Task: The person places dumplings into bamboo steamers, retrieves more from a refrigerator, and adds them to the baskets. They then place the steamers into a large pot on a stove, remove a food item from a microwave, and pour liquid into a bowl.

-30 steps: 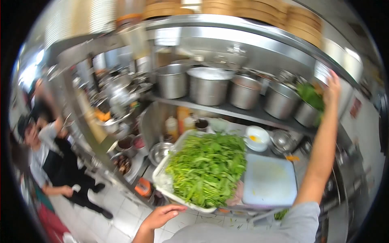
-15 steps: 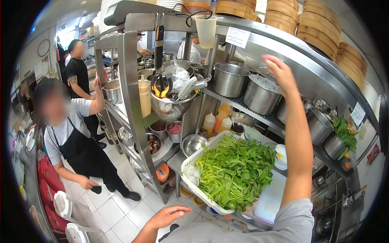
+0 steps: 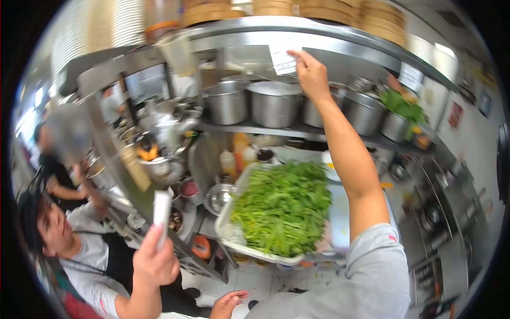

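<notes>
My right hand (image 3: 312,74) is raised to the edge of the upper steel shelf. Its thumb and finger close on the side of a white paper slip (image 3: 283,57) with print on it. Low at the bottom edge, my left hand (image 3: 228,305) hangs with fingers loosely apart and nothing in it. Between my hands stands a white plastic basket (image 3: 289,260), heaped with leafy greens (image 3: 281,210). A co-worker's hand (image 3: 155,260), to the left of my own, grips a white slip-like thing (image 3: 161,211), blurred.
Steel pots (image 3: 273,103) line the middle shelf, and bamboo steamers (image 3: 324,9) are stacked on top. Another paper slip (image 3: 410,77) hangs at right. A co-worker (image 3: 101,287) in a black apron is close on my left. A white cutting board (image 3: 340,212) lies beside the basket.
My right hand has moved left to the shelf edge and taken hold of the paper slip. The co-worker has come nearer, hand raised. My view has turned right.
</notes>
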Action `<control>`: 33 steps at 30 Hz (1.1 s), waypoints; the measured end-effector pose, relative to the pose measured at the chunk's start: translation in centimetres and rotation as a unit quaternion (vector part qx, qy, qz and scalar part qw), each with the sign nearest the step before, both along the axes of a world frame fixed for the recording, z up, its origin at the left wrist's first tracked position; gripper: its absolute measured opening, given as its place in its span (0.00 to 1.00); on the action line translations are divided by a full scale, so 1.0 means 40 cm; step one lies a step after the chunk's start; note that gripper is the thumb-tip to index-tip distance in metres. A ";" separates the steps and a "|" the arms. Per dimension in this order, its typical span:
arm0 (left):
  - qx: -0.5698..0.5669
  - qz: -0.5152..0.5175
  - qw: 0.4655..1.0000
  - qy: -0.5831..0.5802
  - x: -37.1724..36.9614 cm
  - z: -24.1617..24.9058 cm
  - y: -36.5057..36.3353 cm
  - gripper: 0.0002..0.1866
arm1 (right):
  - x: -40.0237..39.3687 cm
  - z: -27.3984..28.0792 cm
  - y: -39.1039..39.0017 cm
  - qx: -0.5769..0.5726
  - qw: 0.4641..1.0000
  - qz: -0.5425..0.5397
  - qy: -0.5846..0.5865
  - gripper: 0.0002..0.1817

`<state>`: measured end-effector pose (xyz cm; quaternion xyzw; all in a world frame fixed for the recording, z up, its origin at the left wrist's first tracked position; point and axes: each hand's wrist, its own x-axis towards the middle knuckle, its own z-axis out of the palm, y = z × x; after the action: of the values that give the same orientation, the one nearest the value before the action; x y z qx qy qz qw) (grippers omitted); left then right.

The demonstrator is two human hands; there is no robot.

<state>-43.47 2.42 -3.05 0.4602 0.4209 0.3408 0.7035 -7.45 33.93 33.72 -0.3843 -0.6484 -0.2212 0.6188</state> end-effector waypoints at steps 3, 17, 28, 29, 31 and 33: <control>-0.014 0.058 0.997 0.049 0.035 0.033 -0.049 0.18 | 0.280 0.009 -0.136 0.052 0.991 -0.060 0.103 0.16; 0.032 0.021 0.996 0.078 0.359 0.037 -0.230 0.15 | 0.807 0.060 -0.325 -0.111 0.946 0.091 0.290 0.16; 0.037 0.082 0.992 0.083 0.300 0.045 -0.447 0.15 | 0.818 0.059 -0.328 -0.059 0.906 0.160 0.387 0.22; 0.034 0.086 0.992 0.083 0.274 0.037 -0.474 0.15 | 0.799 0.010 -0.346 -0.049 0.912 0.099 0.395 0.23; 0.036 0.143 0.983 0.109 0.221 0.018 -0.526 0.15 | 0.709 -0.139 -0.402 -0.022 0.932 0.057 0.358 0.22; 0.026 0.180 0.977 0.110 0.165 0.012 -0.581 0.14 | 0.492 -0.292 -0.495 -0.070 0.922 0.184 0.334 0.16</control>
<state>-36.88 -20.81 -2.59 0.4299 0.5625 0.4197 0.5679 12.24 14.13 22.03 -0.3523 -0.4770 0.0837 0.8009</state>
